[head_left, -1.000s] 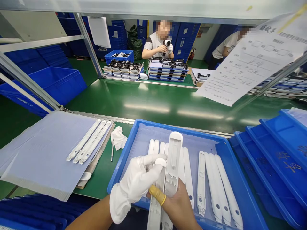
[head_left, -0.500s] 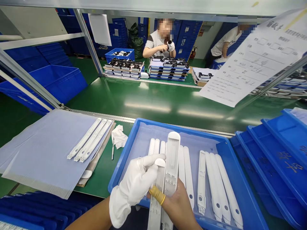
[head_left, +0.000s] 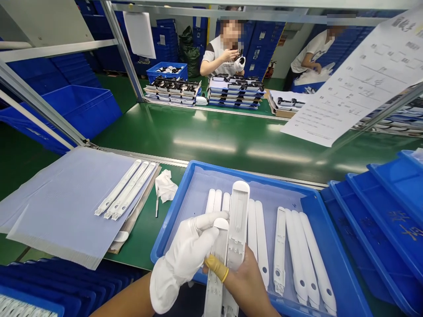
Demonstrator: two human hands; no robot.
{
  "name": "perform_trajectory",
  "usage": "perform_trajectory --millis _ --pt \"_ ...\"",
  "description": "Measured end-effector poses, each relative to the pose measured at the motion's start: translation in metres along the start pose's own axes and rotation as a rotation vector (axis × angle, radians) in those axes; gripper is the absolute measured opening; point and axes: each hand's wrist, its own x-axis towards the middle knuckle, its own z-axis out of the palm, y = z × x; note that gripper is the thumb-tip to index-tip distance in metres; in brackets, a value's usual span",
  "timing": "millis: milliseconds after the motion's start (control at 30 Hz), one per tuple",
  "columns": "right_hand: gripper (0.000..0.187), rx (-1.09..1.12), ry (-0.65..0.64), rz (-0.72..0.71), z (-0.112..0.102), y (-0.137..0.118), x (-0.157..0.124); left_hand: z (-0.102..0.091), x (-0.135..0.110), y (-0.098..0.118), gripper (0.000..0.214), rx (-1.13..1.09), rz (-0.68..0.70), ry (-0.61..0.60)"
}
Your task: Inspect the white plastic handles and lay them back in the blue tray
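Observation:
My left hand [head_left: 188, 246], in a white glove, pinches the rounded top end of a long white plastic casing [head_left: 220, 237]. My bare right hand [head_left: 246, 281], with a yellow finger cot on the thumb, grips that same casing and a second white casing [head_left: 239, 211] beside it. Both casings stand tilted up side by side, their hollow ribbed insides towards me. Behind them is a blue tray [head_left: 188, 193] lined with a pale sheet, where several more white casings [head_left: 294, 255] lie in rows. My hands cover part of these rows.
On the left, three white casings [head_left: 128, 189] lie on a pale sheet [head_left: 66, 189]. A white cloth [head_left: 166, 185] and a thin metal tool [head_left: 157, 206] are beside the tray. Stacked blue trays [head_left: 380, 229] stand right. A paper [head_left: 357, 79] hangs ahead; a co-worker [head_left: 221, 57] sits across.
Both hands and the two casings hold nearly the same pose. The view has shifted slightly. Across the bench, the co-worker's hands and the black-and-white part have moved.

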Motion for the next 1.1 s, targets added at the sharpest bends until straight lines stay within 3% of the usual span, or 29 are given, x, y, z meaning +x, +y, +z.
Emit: perform_trajectory --millis 167,333,533,933,1100 --pt "0.046 -0.007 -0.014 0.022 -0.002 0.006 0.003 0.0 0.002 -0.005 0.042 0.017 -0.06 0.065" --pt "0.048 0.004 -0.004 0.033 -0.002 0.007 0.004 0.0 -0.001 -0.008 0.04 0.079 0.012 0.071" --pt "0.046 0.003 -0.018 0.05 -0.002 0.005 0.004 -0.002 -0.002 -0.01 0.038 0.067 -0.015 0.085" --pt "0.044 -0.004 -0.031 0.048 -0.003 0.007 0.005 -0.006 -0.002 -0.013 0.035 0.042 -0.024 0.078" --pt "0.039 -0.012 -0.033 0.027 -0.001 0.004 0.004 -0.007 -0.002 -0.013 0.039 0.047 0.016 0.004"
